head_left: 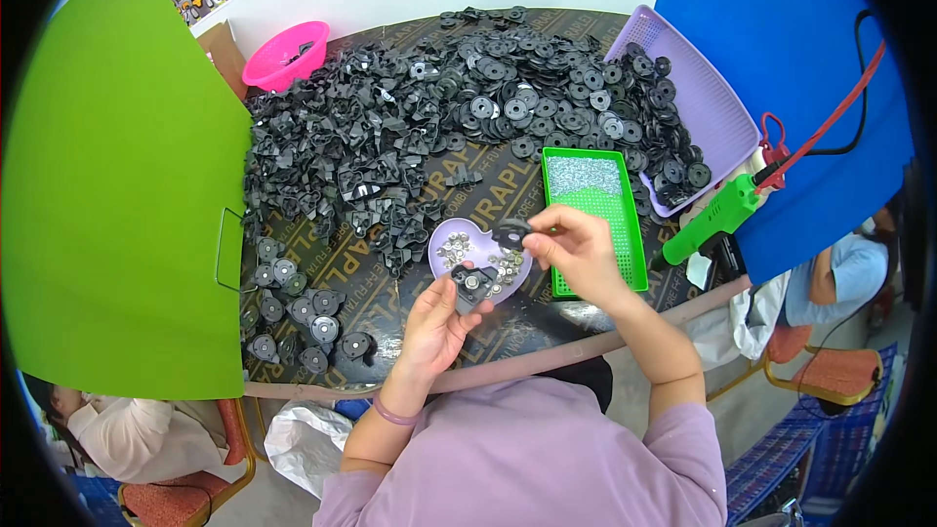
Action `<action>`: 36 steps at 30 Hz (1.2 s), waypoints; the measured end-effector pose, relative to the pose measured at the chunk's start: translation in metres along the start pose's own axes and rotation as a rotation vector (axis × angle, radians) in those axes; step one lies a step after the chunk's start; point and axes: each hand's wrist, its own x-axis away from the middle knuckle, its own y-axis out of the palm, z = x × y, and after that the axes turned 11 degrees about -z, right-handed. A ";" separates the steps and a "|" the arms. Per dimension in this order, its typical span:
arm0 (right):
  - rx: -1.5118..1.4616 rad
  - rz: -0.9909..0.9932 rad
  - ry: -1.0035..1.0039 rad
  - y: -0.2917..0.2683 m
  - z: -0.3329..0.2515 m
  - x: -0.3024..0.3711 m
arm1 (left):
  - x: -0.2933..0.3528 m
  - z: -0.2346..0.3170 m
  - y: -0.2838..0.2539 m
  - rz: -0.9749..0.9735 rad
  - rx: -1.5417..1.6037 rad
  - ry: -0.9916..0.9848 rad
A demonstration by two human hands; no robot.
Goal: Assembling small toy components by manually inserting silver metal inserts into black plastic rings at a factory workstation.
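Observation:
My left hand (435, 329) is closed around a black plastic housing (474, 285) with a round metal piece in its middle. Between the thumb and fingers of my right hand (578, 246) is a round black plastic disc (510, 232), held a little up and to the right of the housing. Under both parts stands a lilac heart-shaped dish (444, 231) with small metal pieces in it. Just beyond my right hand is a green perforated tray (595, 205), its far end covered with many small silvery pieces.
A large heap of black parts (342, 146) covers the table's far side, with discs (576, 78) to the right. Joined black units (322, 327) lie at left. A purple basket (717, 98), pink basket (264, 63) and green power screwdriver (712, 224) stand around. Green (117, 185) and blue (781, 59) panels flank the table.

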 end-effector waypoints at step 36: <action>0.842 -0.160 -0.589 0.019 -0.012 0.005 | -0.005 -0.021 0.011 -0.050 -0.017 0.220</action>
